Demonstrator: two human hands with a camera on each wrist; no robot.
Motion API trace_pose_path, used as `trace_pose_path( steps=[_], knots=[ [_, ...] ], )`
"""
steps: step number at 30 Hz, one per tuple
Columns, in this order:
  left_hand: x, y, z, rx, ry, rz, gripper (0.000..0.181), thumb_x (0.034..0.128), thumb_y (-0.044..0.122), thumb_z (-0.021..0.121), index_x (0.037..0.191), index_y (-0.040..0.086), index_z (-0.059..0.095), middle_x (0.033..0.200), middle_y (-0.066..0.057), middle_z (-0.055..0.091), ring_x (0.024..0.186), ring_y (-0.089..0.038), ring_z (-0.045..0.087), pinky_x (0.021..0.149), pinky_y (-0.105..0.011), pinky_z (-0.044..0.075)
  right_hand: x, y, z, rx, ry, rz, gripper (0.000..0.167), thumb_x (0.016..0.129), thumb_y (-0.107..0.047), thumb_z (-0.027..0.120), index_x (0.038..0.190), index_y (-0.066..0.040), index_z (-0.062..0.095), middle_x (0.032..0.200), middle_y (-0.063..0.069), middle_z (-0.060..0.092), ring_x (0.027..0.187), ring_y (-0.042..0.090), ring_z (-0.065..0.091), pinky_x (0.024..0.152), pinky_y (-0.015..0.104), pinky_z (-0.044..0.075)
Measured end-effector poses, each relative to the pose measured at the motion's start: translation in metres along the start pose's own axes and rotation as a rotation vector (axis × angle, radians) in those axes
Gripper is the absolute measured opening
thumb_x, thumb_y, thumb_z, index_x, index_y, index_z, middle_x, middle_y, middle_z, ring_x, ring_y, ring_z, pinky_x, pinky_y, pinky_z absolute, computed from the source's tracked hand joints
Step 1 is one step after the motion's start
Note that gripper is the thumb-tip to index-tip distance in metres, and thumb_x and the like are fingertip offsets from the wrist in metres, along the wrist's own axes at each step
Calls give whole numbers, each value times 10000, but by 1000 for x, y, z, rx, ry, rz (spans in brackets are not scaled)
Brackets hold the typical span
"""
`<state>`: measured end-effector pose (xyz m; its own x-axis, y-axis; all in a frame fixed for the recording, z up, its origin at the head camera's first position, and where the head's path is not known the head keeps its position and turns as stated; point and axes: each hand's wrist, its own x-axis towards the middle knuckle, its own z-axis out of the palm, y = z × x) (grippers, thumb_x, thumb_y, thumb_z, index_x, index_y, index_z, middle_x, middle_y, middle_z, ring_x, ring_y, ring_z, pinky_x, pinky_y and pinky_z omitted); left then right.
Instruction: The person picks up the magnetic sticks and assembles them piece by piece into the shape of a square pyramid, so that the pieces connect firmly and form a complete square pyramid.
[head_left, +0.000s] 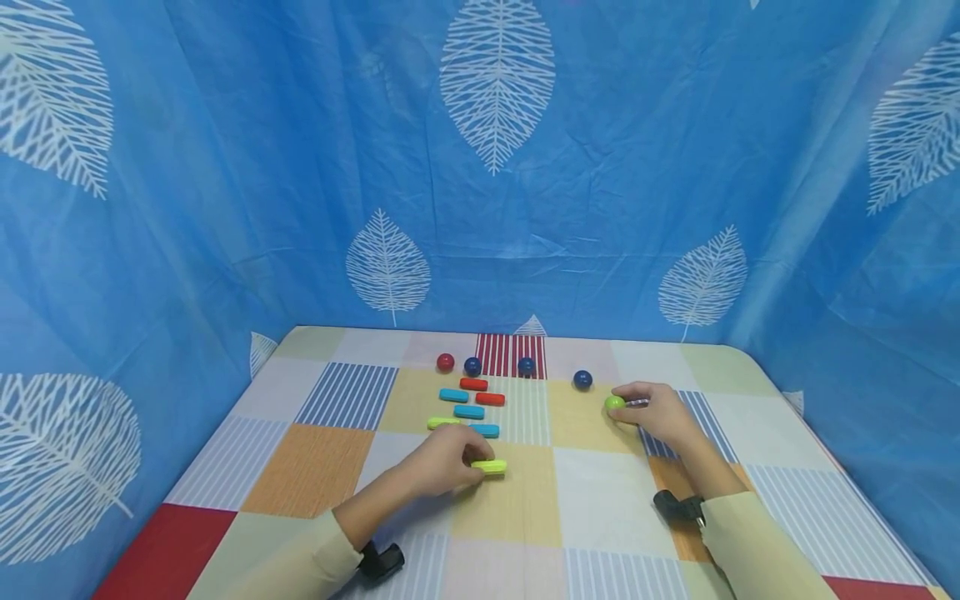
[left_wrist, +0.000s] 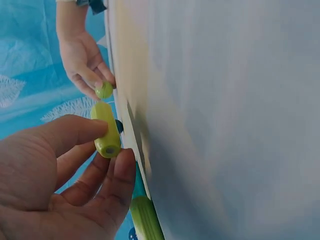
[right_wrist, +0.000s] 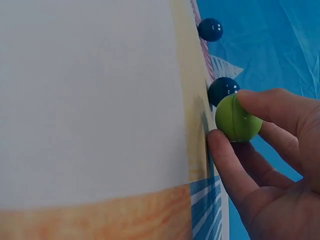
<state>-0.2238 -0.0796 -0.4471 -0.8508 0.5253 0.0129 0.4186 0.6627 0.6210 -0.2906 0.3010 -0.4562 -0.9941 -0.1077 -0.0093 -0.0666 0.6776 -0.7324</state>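
My left hand pinches a short yellow-green bar between thumb and fingers, near the front of the laid-out bars. In the left wrist view the bar shows faceted sides and a grey spot on its end. At the right, a green ball is held by the thumb and fingertips of my right hand. The right wrist view shows this ball with a seam line, close to a dark blue ball. Beyond my left hand lies another yellow-green bar, beside a blue bar.
Two red bars and two more blue bars lie in staggered rows. Behind them sit a red ball and dark blue balls, spread toward the right. A patchwork cloth covers the table; blue leaf-print curtains surround it.
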Motion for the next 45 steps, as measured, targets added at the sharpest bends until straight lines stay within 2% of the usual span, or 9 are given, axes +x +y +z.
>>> trace_pose_path(
  steps=[5, 12, 17, 21, 27, 31, 37, 45],
  knots=[
    [11, 5, 5, -60, 5, 38, 168, 843, 89, 812, 1002, 142, 808, 877, 95, 729, 761, -25, 584, 729, -177, 526, -11, -7, 3, 67, -34, -8, 447, 878, -200, 812, 1264, -12, 685, 1271, 224, 664, 1075, 308, 694, 791, 288, 595],
    [26, 17, 14, -126, -2, -7, 183, 835, 115, 840, 1007, 176, 822, 927, 97, 740, 786, -42, 600, 738, -188, 522, -31, -18, 13, 146, -84, 25, 409, 824, -170, 857, 1187, -28, 732, 1183, 155, 716, 996, 222, 701, 766, 253, 587],
    [36, 26, 20, -146, -18, -20, 184, 838, 131, 847, 1013, 184, 825, 940, 102, 753, 799, -32, 615, 751, -186, 535, -44, -21, 20, 136, -126, -10, 373, 805, -164, 868, 1136, -43, 747, 1111, 105, 741, 961, 189, 693, 793, 243, 562],
    [42, 31, 25, -172, -36, -44, 168, 839, 136, 847, 997, 187, 828, 940, 104, 749, 804, -34, 612, 744, -192, 537, -53, -25, 24, 172, -165, -23, 366, 789, -156, 876, 1111, -40, 745, 1110, 107, 740, 966, 188, 709, 810, 239, 558],
    [49, 36, 32, -166, -54, -51, 156, 846, 121, 838, 991, 180, 833, 896, 113, 743, 778, -49, 591, 712, -192, 525, -61, -28, 28, 164, -214, -58, 354, 775, -158, 882, 1086, -47, 756, 1046, 97, 760, 933, 203, 685, 774, 242, 562],
    [54, 39, 37, -163, -65, -68, 159, 850, 111, 834, 995, 177, 832, 897, 113, 743, 795, -51, 594, 733, -200, 527, -66, -29, 29, 170, -247, -85, 328, 784, -145, 874, 1070, -33, 759, 1031, 103, 765, 915, 199, 694, 765, 225, 570],
    [61, 45, 43, -159, -85, -56, 158, 840, 95, 841, 985, 158, 830, 913, 90, 766, 814, -21, 631, 765, -193, 554, -71, -34, 30, 181, -275, -109, 327, 794, -152, 872, 1066, -17, 753, 1019, 117, 766, 892, 189, 709, 753, 219, 579],
    [63, 55, 46, -165, -99, -51, 130, 822, 65, 849, 929, 134, 823, 841, 85, 748, 748, -27, 598, 685, -178, 516, -74, -37, 32, 182, -281, -114, 385, 810, -175, 865, 1134, -7, 743, 1055, 127, 761, 902, 181, 701, 732, 228, 577]
  ],
)
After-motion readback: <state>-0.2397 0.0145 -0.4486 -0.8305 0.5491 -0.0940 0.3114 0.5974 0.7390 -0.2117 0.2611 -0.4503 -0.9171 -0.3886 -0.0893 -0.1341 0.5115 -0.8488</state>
